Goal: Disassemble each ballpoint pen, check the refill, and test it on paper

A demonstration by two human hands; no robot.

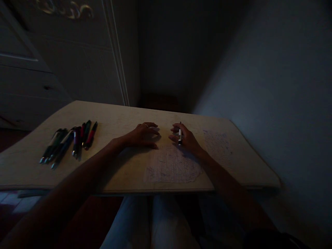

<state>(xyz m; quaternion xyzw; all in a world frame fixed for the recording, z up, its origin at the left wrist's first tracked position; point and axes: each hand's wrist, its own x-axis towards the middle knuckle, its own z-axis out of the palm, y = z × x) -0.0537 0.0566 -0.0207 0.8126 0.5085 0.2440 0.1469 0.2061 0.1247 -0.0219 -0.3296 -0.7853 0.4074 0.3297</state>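
My right hand (185, 136) holds a pen (180, 137) with a pale barrel and dark ends, just above the far edge of a sheet of paper (171, 169). Dense handwriting covers that sheet, which lies near the table's front edge. My left hand (143, 135) is left of the sheet's top, low over the table, with its fingers spread and nothing in them. A ring shows on one finger. Farther right lies a second written sheet (218, 143), partly beyond my right forearm. The light is dim, so the writing cannot be read.
Several pens (58, 143) lie in a loose bunch on the left of the pale table (116, 114), with a red pen (91, 135) at the bunch's right end. A cabinet (77, 65) stands behind on the left. A wall (280, 103) rises along the right side.
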